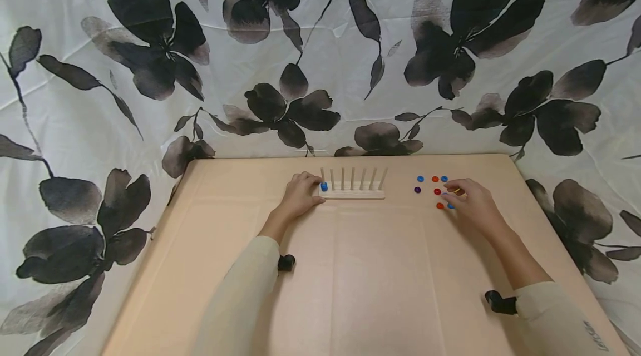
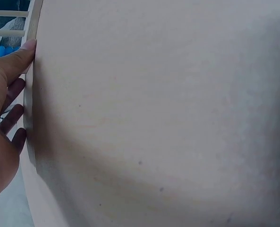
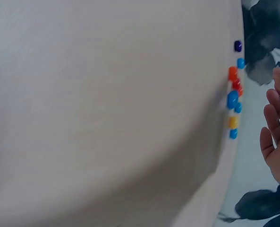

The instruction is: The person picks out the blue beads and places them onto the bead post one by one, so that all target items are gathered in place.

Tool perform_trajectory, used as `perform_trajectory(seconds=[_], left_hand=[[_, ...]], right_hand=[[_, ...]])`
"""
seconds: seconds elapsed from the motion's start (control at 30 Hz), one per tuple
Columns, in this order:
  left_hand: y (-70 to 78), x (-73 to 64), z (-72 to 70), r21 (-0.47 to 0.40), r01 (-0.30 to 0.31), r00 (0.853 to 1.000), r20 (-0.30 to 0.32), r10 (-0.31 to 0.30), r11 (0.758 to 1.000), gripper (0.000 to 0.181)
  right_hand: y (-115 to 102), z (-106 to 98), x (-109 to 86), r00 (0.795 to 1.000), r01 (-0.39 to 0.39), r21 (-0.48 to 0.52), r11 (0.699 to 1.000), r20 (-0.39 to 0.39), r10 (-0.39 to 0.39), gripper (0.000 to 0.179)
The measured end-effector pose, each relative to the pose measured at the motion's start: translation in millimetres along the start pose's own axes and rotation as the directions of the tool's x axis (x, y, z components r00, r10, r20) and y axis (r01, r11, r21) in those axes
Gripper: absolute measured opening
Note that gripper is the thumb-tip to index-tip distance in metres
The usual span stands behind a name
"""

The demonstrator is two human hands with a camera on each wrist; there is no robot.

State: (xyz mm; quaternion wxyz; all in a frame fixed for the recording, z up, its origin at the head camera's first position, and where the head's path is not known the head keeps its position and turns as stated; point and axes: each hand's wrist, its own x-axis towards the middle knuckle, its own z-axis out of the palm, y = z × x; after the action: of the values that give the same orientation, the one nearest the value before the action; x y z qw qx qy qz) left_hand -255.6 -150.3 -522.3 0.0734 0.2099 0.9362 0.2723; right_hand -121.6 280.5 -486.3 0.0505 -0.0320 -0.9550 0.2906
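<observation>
A pale wooden peg rack (image 1: 352, 194) with a row of upright pegs stands near the table's far edge. Its left end is gripped by my left hand (image 1: 299, 196), the thumb along the front of the base in the left wrist view. Blue beads (image 1: 324, 187) sit low on the leftmost peg, beside the fingers. Over the loose beads at the right hovers my right hand (image 1: 473, 203), thumb and forefinger apart. A yellow bead (image 3: 233, 122) lies among them, partly covered by this hand in the head view. No bead shows in its fingers.
Around the right hand lie red beads (image 1: 437, 192), blue beads (image 1: 420, 178) and a dark purple bead (image 1: 418, 189). The light wooden table (image 1: 370, 267) ends just behind the rack. A floral cloth (image 1: 320, 55) hangs beyond it.
</observation>
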Motion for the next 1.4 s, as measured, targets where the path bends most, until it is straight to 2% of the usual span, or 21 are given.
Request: perform_trajectory(seconds=[0.4, 0.77, 1.4], left_hand=[[-1.9, 3.2, -1.1, -0.022, 0.009, 1.000, 0.012, -0.008, 1.000, 0.055], [-1.6, 2.8, -0.7, -0.024, 0.005, 1.000, 0.005, -0.005, 1.000, 0.055], [0.3, 3.1, -2.5, -0.021, 0.019, 1.000, 0.019, -0.018, 1.000, 0.054]], right_hand=[[23.1, 6.1, -6.2, 0.992, -0.091, -0.018, 0.996, 0.084, 0.092, 0.039], [34.0, 9.9, -5.9, 0.984, -0.124, -0.057, 0.991, 0.123, 0.130, 0.034], [34.7, 11.6, -7.0, 0.989, -0.087, -0.057, 0.995, 0.112, 0.093, 0.021]])
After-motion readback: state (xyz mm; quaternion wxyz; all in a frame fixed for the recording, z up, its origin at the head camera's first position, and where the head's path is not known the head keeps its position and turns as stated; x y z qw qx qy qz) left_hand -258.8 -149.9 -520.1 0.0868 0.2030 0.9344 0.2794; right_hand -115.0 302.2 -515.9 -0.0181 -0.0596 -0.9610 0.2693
